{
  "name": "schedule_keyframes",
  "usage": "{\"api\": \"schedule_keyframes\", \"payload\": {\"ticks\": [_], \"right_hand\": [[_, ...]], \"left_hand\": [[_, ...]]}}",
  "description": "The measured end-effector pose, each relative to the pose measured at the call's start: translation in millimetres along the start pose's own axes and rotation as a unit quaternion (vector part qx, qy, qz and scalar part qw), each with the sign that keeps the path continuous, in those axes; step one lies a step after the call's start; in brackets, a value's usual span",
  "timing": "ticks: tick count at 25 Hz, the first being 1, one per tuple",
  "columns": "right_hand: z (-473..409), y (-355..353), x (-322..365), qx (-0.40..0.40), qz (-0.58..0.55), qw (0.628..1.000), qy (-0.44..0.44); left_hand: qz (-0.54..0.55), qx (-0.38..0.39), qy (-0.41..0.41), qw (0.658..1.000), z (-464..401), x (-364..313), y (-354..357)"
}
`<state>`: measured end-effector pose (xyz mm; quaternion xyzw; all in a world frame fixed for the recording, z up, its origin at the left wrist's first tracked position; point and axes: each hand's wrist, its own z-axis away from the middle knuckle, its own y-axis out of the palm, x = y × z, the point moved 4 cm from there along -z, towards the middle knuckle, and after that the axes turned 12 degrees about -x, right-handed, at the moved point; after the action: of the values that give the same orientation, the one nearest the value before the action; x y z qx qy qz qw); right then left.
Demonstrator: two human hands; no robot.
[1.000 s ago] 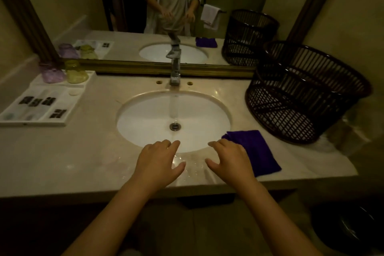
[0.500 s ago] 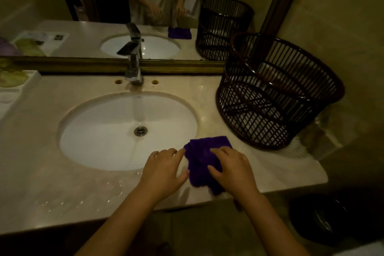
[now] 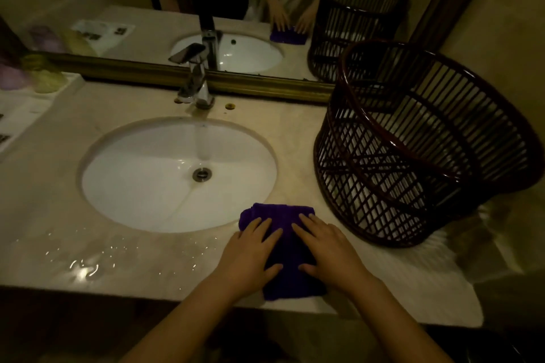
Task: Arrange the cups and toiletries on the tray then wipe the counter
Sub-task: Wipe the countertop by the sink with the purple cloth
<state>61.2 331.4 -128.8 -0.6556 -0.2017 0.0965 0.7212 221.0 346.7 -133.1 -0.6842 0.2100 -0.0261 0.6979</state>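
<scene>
A folded purple cloth (image 3: 287, 250) lies on the beige marble counter (image 3: 141, 262) at the sink's front right edge. My left hand (image 3: 250, 256) and my right hand (image 3: 330, 253) both press flat on it, fingers spread, side by side. At the far left a white tray (image 3: 17, 115) holds a purple cup (image 3: 11, 76) and a yellow-green cup (image 3: 48, 79) against the mirror frame; dark toiletry packets at its left edge are mostly cut off.
Water drops (image 3: 85, 268) glisten on the counter's front left. The white oval sink (image 3: 177, 174) and chrome faucet (image 3: 196, 79) fill the middle. A dark wicker basket (image 3: 413, 150) stands close on the right. A gold-framed mirror (image 3: 265, 88) runs along the back.
My right hand pulled the purple cloth leftward toward the sink's front. Both hands now lie flat on it. The view swung right, pushing the tray to the left edge.
</scene>
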Motion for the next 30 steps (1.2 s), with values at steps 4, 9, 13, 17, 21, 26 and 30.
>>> {"api": "schedule_keyframes", "payload": {"ticks": [4, 9, 13, 17, 21, 26, 30], "right_hand": [[-8, 13, -4, 0.004, -0.020, 0.999, -0.045], [-12, 20, -4, -0.070, -0.063, 0.995, -0.036], [-2, 12, 3, -0.169, -0.083, 0.981, -0.044], [7, 8, 8, -0.231, -0.107, 0.965, -0.053], [6, 2, 21, -0.247, -0.144, 0.956, -0.067], [-6, -10, 54, -0.253, -0.152, 0.950, -0.102], [-16, 3, 85, -0.226, -0.152, 0.957, -0.101]], "left_hand": [[-0.023, 0.024, -0.045, 0.998, 1, -13, 22], [0.001, -0.066, -0.081, 0.995, -5, -18, 24], [0.065, -0.128, -0.096, 0.985, -1, -19, 21], [0.086, -0.163, -0.091, 0.979, 6, -21, 17], [0.100, -0.187, -0.102, 0.972, 19, -12, -1], [0.071, -0.197, -0.106, 0.972, 40, 13, -31], [0.047, -0.172, -0.091, 0.980, 54, 42, -36]]}}
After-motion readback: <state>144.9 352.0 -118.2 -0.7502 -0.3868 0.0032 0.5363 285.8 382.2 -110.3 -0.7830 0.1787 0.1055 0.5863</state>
